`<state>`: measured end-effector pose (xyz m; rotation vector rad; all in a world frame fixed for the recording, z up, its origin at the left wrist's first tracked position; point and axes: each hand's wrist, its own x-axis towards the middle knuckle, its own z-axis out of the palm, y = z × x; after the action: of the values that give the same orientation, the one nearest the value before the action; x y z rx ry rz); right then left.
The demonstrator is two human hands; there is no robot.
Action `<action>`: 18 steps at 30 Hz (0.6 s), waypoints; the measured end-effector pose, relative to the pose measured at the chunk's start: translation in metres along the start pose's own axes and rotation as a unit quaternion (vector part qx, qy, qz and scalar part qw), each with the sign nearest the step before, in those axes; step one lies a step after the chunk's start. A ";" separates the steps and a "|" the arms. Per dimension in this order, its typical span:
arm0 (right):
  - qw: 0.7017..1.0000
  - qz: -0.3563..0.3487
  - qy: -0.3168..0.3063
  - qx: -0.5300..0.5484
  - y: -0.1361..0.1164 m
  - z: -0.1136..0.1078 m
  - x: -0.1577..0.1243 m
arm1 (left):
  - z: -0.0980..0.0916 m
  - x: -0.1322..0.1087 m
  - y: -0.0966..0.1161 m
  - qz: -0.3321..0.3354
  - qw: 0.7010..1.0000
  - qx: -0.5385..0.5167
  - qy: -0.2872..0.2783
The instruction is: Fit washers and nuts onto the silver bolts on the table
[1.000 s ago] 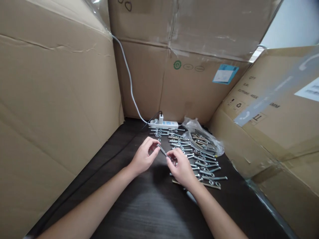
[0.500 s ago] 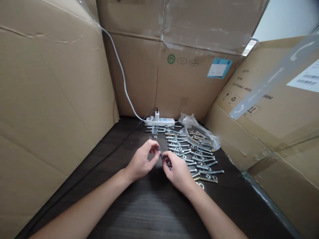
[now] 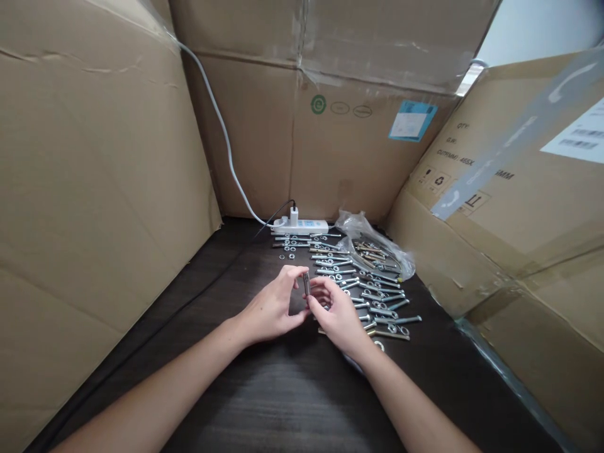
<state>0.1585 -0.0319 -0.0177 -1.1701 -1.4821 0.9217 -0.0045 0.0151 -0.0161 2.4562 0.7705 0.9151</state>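
Observation:
Between my two hands stands a short metal sleeve [image 3: 306,284], nearly upright just above the table. My right hand [image 3: 337,314] pinches it with thumb and fingers from the right side. My left hand [image 3: 274,305] curves around from the left, its index fingertip at the sleeve's top end and its thumb near the bottom end. Just beyond and right of my hands lie long bolts [image 3: 396,320] in rows, with flat washers, spring washers and nuts [image 3: 392,328] among them. My right hand and wrist hide some of these parts.
A clear plastic bag [image 3: 401,258] with loose bolts lies at the back right. Behind the rows is a white power strip [image 3: 321,226] with a plugged-in charger [image 3: 294,216]. A black cable [image 3: 202,290] crosses the dark table [image 3: 264,402] on the left. Cardboard boxes [image 3: 250,145] surround it.
The metal sleeve has turned from tilted to nearly upright. My left thumb has moved down to its lower end, and my right fingers have opened out behind it. The view has shifted slightly.

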 end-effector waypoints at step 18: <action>0.995 0.036 -0.005 0.098 -0.009 0.005 -0.002 | -0.004 0.002 0.005 -0.005 0.994 0.101 0.029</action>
<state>0.1516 -0.0361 -0.0109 -1.0812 -1.3314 1.0968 -0.0038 0.0136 -0.0099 2.6051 0.9367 0.9510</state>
